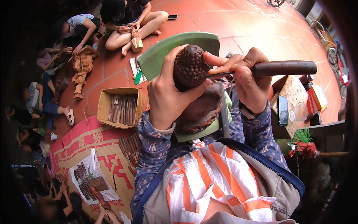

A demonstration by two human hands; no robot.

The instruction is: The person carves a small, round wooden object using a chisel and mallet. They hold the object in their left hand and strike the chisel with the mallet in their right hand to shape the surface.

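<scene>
A dark brown wood carving [192, 67] with a rounded top covered in small bumps stands upright in front of me; smoother carved surfaces show lower down. My left hand [163, 86] is wrapped round its bumpy top, thumb along the near side. My right hand [250, 76] is closed on a carving chisel [285, 68], its dark wooden handle pointing right. The thin metal blade runs left, with its tip against the bumps. My right fingertips rest close to the blade and the carving. Behind stands a green plastic chair back [160, 50].
To the left, a cardboard box [105, 118] holds several chisels, and more tools [86, 183] lie on paper on a patterned mat [123, 164]. Co-workers [126, 22] sit on the tiled floor, handling carvings. A phone [283, 111] and a red-green brush [304, 143] are at right.
</scene>
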